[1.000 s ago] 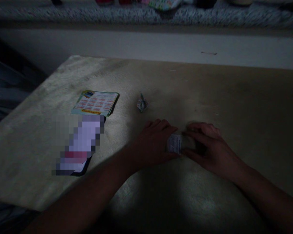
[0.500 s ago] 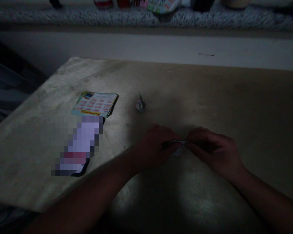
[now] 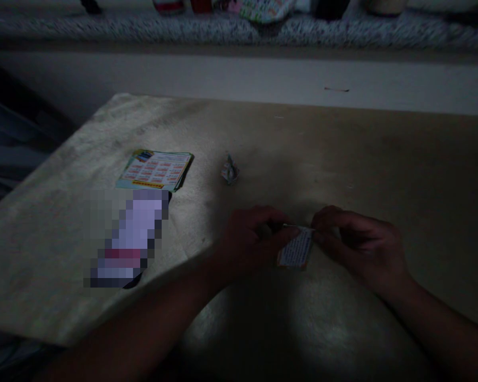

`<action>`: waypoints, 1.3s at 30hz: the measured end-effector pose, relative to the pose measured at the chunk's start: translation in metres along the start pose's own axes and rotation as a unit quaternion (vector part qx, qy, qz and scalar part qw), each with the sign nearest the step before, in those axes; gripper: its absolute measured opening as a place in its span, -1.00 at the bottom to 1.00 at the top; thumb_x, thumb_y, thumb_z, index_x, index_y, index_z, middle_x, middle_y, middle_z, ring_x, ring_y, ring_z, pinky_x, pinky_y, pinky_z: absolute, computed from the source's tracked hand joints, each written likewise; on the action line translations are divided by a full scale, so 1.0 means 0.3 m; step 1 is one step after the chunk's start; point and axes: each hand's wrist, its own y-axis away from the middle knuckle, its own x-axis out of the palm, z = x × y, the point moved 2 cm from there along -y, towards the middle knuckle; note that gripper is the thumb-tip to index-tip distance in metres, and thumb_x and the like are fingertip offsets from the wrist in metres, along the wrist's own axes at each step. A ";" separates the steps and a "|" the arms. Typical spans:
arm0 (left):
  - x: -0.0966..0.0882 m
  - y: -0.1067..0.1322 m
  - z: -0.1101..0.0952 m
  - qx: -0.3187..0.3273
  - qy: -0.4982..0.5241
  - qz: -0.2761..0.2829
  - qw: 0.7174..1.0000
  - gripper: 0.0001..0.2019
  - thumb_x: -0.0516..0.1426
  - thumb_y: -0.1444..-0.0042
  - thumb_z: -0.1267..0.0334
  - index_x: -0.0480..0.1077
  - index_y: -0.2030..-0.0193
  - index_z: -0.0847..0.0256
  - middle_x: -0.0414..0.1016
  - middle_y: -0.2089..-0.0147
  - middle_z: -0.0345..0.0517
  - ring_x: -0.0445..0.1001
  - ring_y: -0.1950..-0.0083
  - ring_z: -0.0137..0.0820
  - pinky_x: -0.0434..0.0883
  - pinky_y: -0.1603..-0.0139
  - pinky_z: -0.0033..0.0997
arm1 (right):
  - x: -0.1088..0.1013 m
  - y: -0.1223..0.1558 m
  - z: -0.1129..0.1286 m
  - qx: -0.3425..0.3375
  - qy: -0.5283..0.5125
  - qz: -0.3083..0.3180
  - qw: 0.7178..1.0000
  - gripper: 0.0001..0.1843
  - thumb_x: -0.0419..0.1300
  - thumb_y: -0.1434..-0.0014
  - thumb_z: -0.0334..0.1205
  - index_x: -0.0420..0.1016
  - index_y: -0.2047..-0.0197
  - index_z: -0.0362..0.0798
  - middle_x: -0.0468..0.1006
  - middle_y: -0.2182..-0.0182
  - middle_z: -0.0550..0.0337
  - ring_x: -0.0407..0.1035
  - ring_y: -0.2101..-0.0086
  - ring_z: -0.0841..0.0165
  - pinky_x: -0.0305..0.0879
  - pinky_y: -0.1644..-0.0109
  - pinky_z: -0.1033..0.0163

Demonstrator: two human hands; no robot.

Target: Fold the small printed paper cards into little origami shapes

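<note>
A small folded piece of printed paper (image 3: 295, 249) hangs between my two hands just above the beige table (image 3: 342, 159). My left hand (image 3: 250, 240) pinches its left edge with curled fingers. My right hand (image 3: 360, 246) pinches its upper right corner. The printed side faces me and the paper tilts down towards me. The scene is dim.
A stack of colourful printed cards (image 3: 155, 170) lies at the left of the table. Below it lies a phone (image 3: 129, 239) with a lit screen. A small crumpled folded paper (image 3: 230, 171) sits beyond my hands. A patterned rug (image 3: 223, 26) runs along the floor behind.
The paper lay flat under both hands a second ago. Both hands lifted it and turned it so that its printed face now shows.
</note>
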 end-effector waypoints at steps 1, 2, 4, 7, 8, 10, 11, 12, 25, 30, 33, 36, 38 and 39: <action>-0.002 0.000 0.000 0.000 0.004 -0.002 1.000 -0.90 0.29 -0.13 0.23 0.58 0.30 0.22 0.59 0.41 -0.23 0.49 0.43 -0.52 0.39 0.41 -0.57 | 0.001 0.001 -0.003 0.008 -0.002 -0.005 1.000 -0.87 0.31 -0.17 -0.39 0.58 0.24 0.04 0.58 0.33 0.17 0.50 0.30 0.35 0.39 0.33 0.27; -0.003 0.001 -0.001 0.000 0.004 -0.007 1.000 -0.91 0.29 -0.13 0.24 0.58 0.31 0.21 0.59 0.42 -0.23 0.49 0.44 -0.53 0.39 0.42 -0.58 | 0.002 0.001 -0.006 0.017 -0.004 -0.008 1.000 -0.88 0.32 -0.17 -0.38 0.58 0.24 0.04 0.59 0.33 0.18 0.50 0.31 0.37 0.39 0.34 0.29; -0.004 0.002 -0.001 0.005 0.001 -0.013 1.000 -0.91 0.30 -0.13 0.25 0.59 0.33 0.22 0.59 0.44 -0.24 0.49 0.44 -0.53 0.39 0.43 -0.58 | 0.006 0.002 -0.011 0.032 -0.011 -0.011 0.999 -0.88 0.34 -0.15 -0.36 0.58 0.24 0.04 0.59 0.35 0.20 0.49 0.34 0.40 0.39 0.37 0.33; -0.002 0.008 -0.002 0.015 -0.010 -0.018 1.000 -0.90 0.30 -0.13 0.24 0.60 0.34 0.21 0.59 0.45 -0.22 0.50 0.45 -0.53 0.39 0.44 -0.58 | 0.010 0.002 -0.011 0.038 -0.012 -0.020 0.999 -0.87 0.36 -0.13 -0.36 0.59 0.24 0.05 0.60 0.36 0.23 0.49 0.38 0.43 0.40 0.39 0.36; 0.000 0.009 -0.003 0.020 -0.015 -0.017 1.000 -0.89 0.31 -0.13 0.23 0.61 0.34 0.21 0.59 0.45 -0.22 0.50 0.45 -0.53 0.39 0.44 -0.58 | 0.011 0.001 -0.010 0.037 -0.010 -0.020 0.999 -0.86 0.36 -0.13 -0.36 0.59 0.24 0.05 0.61 0.36 0.23 0.49 0.39 0.43 0.41 0.39 0.36; 0.004 0.013 -0.007 0.030 -0.021 -0.011 0.999 -0.89 0.31 -0.12 0.23 0.61 0.35 0.21 0.59 0.46 -0.22 0.50 0.47 -0.53 0.38 0.46 -0.59 | 0.013 -0.002 -0.004 0.019 -0.007 -0.009 1.000 -0.84 0.36 -0.13 -0.39 0.59 0.22 0.05 0.61 0.35 0.22 0.49 0.39 0.42 0.43 0.37 0.33; 0.007 0.014 -0.009 0.035 -0.022 -0.006 0.999 -0.90 0.30 -0.12 0.24 0.60 0.35 0.21 0.59 0.45 -0.22 0.49 0.48 -0.53 0.38 0.46 -0.59 | 0.014 -0.005 0.000 0.001 -0.009 0.001 1.000 -0.83 0.35 -0.13 -0.42 0.59 0.22 0.04 0.61 0.36 0.21 0.49 0.38 0.40 0.44 0.35 0.29; 0.009 0.015 -0.012 0.041 -0.023 -0.001 0.999 -0.90 0.30 -0.12 0.25 0.60 0.34 0.21 0.59 0.45 -0.22 0.50 0.48 -0.53 0.38 0.46 -0.59 | 0.015 -0.008 0.004 -0.021 -0.011 0.012 1.000 -0.82 0.33 -0.14 -0.45 0.59 0.23 0.03 0.59 0.38 0.20 0.49 0.37 0.37 0.44 0.34 0.25; -0.001 0.010 -0.036 0.193 -0.086 0.020 0.977 -0.93 0.23 -0.21 0.32 0.50 0.29 0.24 0.56 0.44 -0.24 0.50 0.39 -0.52 0.40 0.29 -0.51 | 0.007 -0.021 0.036 -0.157 0.060 0.049 0.984 -0.73 0.28 -0.10 -0.58 0.53 0.20 -0.04 0.50 0.44 0.20 0.43 0.36 0.29 0.36 0.23 0.01; -0.006 0.003 -0.032 0.177 -0.035 0.031 0.983 -0.97 0.28 -0.17 0.34 0.54 0.30 0.22 0.63 0.39 -0.21 0.56 0.35 -0.49 0.47 0.23 -0.48 | 0.007 -0.020 0.036 -0.165 0.048 0.036 0.984 -0.74 0.28 -0.08 -0.58 0.52 0.23 -0.05 0.49 0.45 0.20 0.42 0.37 0.28 0.36 0.23 0.01; -0.011 -0.006 -0.031 0.163 0.027 0.061 0.984 -0.97 0.29 -0.15 0.34 0.57 0.29 0.23 0.66 0.32 -0.12 0.61 0.29 -0.44 0.52 0.23 -0.47 | 0.006 -0.017 0.033 -0.167 0.045 0.037 0.984 -0.72 0.29 -0.06 -0.58 0.53 0.22 -0.03 0.50 0.45 0.21 0.44 0.36 0.27 0.36 0.21 0.01; -0.012 -0.009 -0.035 0.159 0.051 0.059 0.984 -0.95 0.29 -0.17 0.34 0.57 0.31 0.24 0.65 0.34 -0.10 0.60 0.31 -0.44 0.52 0.27 -0.49 | 0.008 -0.018 0.033 -0.163 0.040 0.040 0.985 -0.72 0.30 -0.05 -0.56 0.55 0.21 -0.02 0.51 0.45 0.21 0.45 0.37 0.26 0.37 0.22 0.01; -0.007 -0.005 -0.041 0.166 0.043 0.049 0.984 -0.94 0.29 -0.16 0.35 0.56 0.34 0.25 0.64 0.38 -0.12 0.59 0.34 -0.46 0.50 0.27 -0.49 | 0.012 -0.023 0.040 -0.164 0.037 0.042 0.985 -0.75 0.30 -0.06 -0.52 0.56 0.23 -0.01 0.53 0.45 0.20 0.46 0.38 0.26 0.38 0.23 0.01; -0.003 -0.002 -0.045 0.170 0.038 0.047 0.984 -0.94 0.29 -0.16 0.36 0.56 0.34 0.25 0.63 0.39 -0.13 0.58 0.35 -0.47 0.50 0.26 -0.49 | 0.014 -0.025 0.045 -0.168 0.037 0.044 0.984 -0.77 0.30 -0.07 -0.51 0.57 0.24 -0.02 0.53 0.46 0.20 0.45 0.38 0.26 0.38 0.23 0.01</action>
